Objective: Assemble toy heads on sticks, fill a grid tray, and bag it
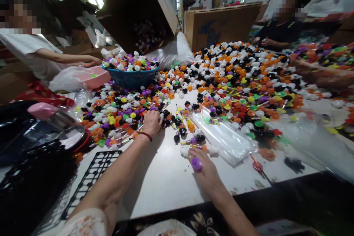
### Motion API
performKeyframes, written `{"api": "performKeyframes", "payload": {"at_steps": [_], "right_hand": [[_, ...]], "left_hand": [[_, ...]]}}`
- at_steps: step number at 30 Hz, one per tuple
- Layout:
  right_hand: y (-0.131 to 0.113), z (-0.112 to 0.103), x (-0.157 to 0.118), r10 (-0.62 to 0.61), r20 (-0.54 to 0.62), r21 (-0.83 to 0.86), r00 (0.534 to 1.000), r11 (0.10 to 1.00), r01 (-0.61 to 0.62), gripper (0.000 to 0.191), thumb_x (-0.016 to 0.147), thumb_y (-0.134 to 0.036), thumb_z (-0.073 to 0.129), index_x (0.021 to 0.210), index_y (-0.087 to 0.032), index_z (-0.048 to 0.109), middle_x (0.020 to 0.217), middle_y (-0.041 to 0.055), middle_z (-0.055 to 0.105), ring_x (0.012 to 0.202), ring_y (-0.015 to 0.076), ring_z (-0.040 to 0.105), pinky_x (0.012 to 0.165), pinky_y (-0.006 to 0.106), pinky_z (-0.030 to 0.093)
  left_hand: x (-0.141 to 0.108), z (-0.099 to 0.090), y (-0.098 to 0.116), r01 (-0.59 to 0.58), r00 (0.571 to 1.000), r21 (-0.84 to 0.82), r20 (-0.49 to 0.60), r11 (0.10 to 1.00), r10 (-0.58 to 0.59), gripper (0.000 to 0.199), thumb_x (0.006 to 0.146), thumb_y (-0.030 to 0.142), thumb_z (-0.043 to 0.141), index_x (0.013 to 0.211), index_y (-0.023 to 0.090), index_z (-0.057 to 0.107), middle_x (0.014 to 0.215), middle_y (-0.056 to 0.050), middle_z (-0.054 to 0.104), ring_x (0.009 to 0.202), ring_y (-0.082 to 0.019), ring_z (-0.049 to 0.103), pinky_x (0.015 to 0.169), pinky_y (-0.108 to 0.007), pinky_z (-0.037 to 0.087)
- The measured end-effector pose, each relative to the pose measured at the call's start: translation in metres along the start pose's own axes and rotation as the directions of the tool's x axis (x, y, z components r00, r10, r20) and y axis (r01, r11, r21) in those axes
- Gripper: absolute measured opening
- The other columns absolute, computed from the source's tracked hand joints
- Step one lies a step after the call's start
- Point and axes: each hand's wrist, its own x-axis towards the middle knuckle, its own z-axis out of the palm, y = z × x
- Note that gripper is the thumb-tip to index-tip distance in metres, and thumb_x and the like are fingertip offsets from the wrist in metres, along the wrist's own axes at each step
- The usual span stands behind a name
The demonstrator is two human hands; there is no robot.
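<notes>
My left hand [152, 122] reaches to the near edge of a heap of small plastic toys [118, 112], fingers curled down among them. What those fingers grip, if anything, is hidden. Nearer to me, my right hand [203, 166] is closed around a small toy with a round purple end [196, 164], which sticks out by the thumb. White-ended toys [213, 150] show at its fingertips; whether they are held too I cannot tell. Just beyond lie loose toys with black ends [183, 131] and patterned sticks [188, 142] on the white table [163, 177].
Clear plastic bags [225, 138] lie right of centre, with scissors [257, 166] nearby. A blue basket [129, 77] full of toys stands behind the heap. At left are a black plastic grid [91, 177] and a steel cup [59, 118]. Two people work across the table.
</notes>
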Motion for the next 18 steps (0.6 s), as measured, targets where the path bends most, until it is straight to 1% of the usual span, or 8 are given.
{"api": "performKeyframes", "payload": {"at_steps": [2, 4, 7, 10, 11, 13, 16, 18], "right_hand": [[-0.008, 0.006, 0.003, 0.024, 0.011, 0.048, 1.000, 0.999, -0.024, 0.039, 0.095, -0.022, 0.044, 0.132, -0.018, 0.058, 0.132, 0.0133, 0.061, 0.124, 0.0258, 0.055, 0.107, 0.047, 0.046], [-0.016, 0.010, 0.010, 0.031, 0.015, 0.072, 0.999, 0.997, -0.032, 0.047, 0.096, -0.025, 0.045, 0.143, -0.018, 0.048, 0.140, 0.0135, 0.055, 0.132, 0.0263, 0.049, 0.111, 0.048, 0.042], [-0.024, 0.014, 0.023, 0.028, 0.022, 0.102, 0.999, 0.994, -0.030, 0.061, 0.093, -0.020, 0.046, 0.152, -0.018, 0.033, 0.147, 0.0139, 0.047, 0.137, 0.0272, 0.043, 0.114, 0.050, 0.038], [-0.021, 0.016, 0.028, 0.069, 0.040, 0.134, 0.997, 0.988, -0.073, 0.072, 0.086, -0.013, 0.048, 0.154, -0.020, 0.028, 0.143, 0.0133, 0.052, 0.130, 0.0278, 0.051, 0.109, 0.049, 0.043], [-0.019, 0.016, 0.027, 0.096, 0.041, 0.140, 0.995, 0.985, -0.101, 0.073, 0.084, -0.012, 0.048, 0.154, -0.021, 0.029, 0.141, 0.0129, 0.054, 0.129, 0.0279, 0.053, 0.108, 0.049, 0.044], [-0.014, 0.016, 0.020, 0.155, 0.039, 0.162, 0.987, 0.974, -0.159, 0.070, 0.085, -0.013, 0.049, 0.152, -0.022, 0.033, 0.139, 0.0125, 0.056, 0.126, 0.0279, 0.055, 0.103, 0.048, 0.048], [-0.013, 0.017, 0.005, 0.227, 0.081, 0.227, 0.970, 0.944, -0.240, 0.059, 0.089, -0.021, 0.051, 0.147, -0.020, 0.042, 0.124, 0.0123, 0.066, 0.109, 0.0252, 0.064, 0.091, 0.041, 0.054], [-0.016, 0.020, -0.004, 0.264, 0.129, 0.256, 0.956, 0.923, -0.289, 0.054, 0.088, -0.026, 0.054, 0.141, -0.017, 0.049, 0.103, 0.0091, 0.072, 0.090, 0.0218, 0.068, 0.081, 0.036, 0.056]], "left_hand": [[-0.015, -0.009, 0.013, 0.048, 0.992, -0.121, -0.112, 0.992, -0.062, 0.018, 0.088, 0.032, 0.055, 0.094, 0.017, 0.060, 0.099, -0.014, 0.061, 0.099, -0.029, 0.051, 0.091, -0.042, 0.039], [-0.043, -0.020, 0.037, 0.094, 0.969, -0.377, -0.179, 0.921, -0.172, 0.023, 0.087, 0.041, 0.058, 0.092, 0.019, 0.059, 0.092, -0.010, 0.060, 0.088, -0.025, 0.053, 0.082, -0.037, 0.042], [-0.096, -0.032, 0.081, 0.162, 0.980, -0.741, 0.044, 0.652, -0.194, 0.026, 0.084, 0.046, 0.063, 0.091, 0.021, 0.058, 0.085, -0.003, 0.061, 0.077, -0.018, 0.054, 0.071, -0.030, 0.043], [-0.129, -0.031, 0.106, 0.281, 0.958, -0.839, 0.273, 0.466, -0.086, 0.032, 0.095, 0.049, 0.045, 0.087, 0.021, 0.058, 0.081, -0.002, 0.061, 0.074, -0.016, 0.055, 0.068, -0.028, 0.045], [-0.130, -0.028, 0.105, 0.295, 0.954, -0.835, 0.282, 0.464, -0.100, 0.035, 0.098, 0.048, 0.038, 0.088, 0.021, 0.058, 0.081, -0.002, 0.062, 0.075, -0.016, 0.056, 0.069, -0.028, 0.045], [-0.118, -0.018, 0.093, 0.277, 0.961, -0.776, 0.214, 0.566, -0.176, 0.034, 0.099, 0.044, 0.034, 0.093, 0.020, 0.058, 0.086, -0.004, 0.063, 0.079, -0.018, 0.057, 0.074, -0.030, 0.046], [-0.077, 0.002, 0.060, 0.251, 0.968, -0.515, 0.115, 0.820, -0.224, 0.019, 0.092, 0.032, 0.049, 0.101, 0.018, 0.059, 0.105, -0.010, 0.062, 0.099, -0.024, 0.057, 0.089, -0.036, 0.045], [-0.053, 0.013, 0.042, 0.277, 0.961, -0.392, 0.128, 0.877, -0.246, 0.013, 0.085, 0.025, 0.057, 0.095, 0.017, 0.060, 0.108, -0.013, 0.060, 0.108, -0.028, 0.054, 0.097, -0.040, 0.041]]}}
